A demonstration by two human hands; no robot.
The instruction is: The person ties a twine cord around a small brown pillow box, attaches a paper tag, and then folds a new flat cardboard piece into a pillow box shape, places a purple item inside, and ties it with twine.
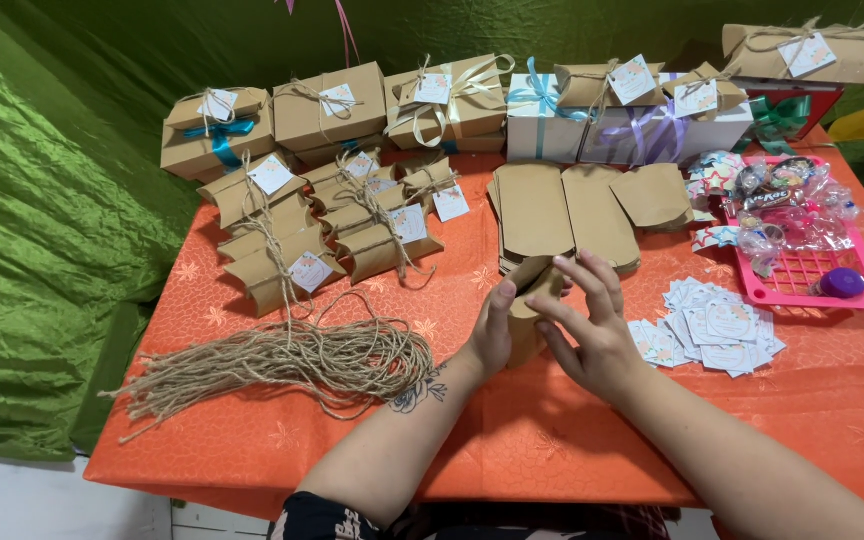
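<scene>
Held thing: a small kraft pillow box (530,300), upright between both hands above the orange tablecloth (552,430), near the table's middle
Left hand (492,325): grasps the box from its left side, thumb up along the box's near edge, palm against the cardboard
Right hand (592,335): grasps the box from its right side, fingers (592,275) curled over the top end, where a flap is bent
Box relative to hands: squeezed between the two palms, only its top and a strip of its front showing
Flat boxes (562,215): a stack of unfolded kraft blanks just behind the hands
Twine (292,365): a loose bundle of cut jute strings to the left of the left forearm, well apart from the box
Tags (707,330): a heap of small printed paper tags just right of the right hand
Finished boxes (322,230): tied pillow boxes with tags piled at the back left; larger ribboned ones along the far edge
Pink tray (812,275): holds wrapped sweets, at the far right
</scene>
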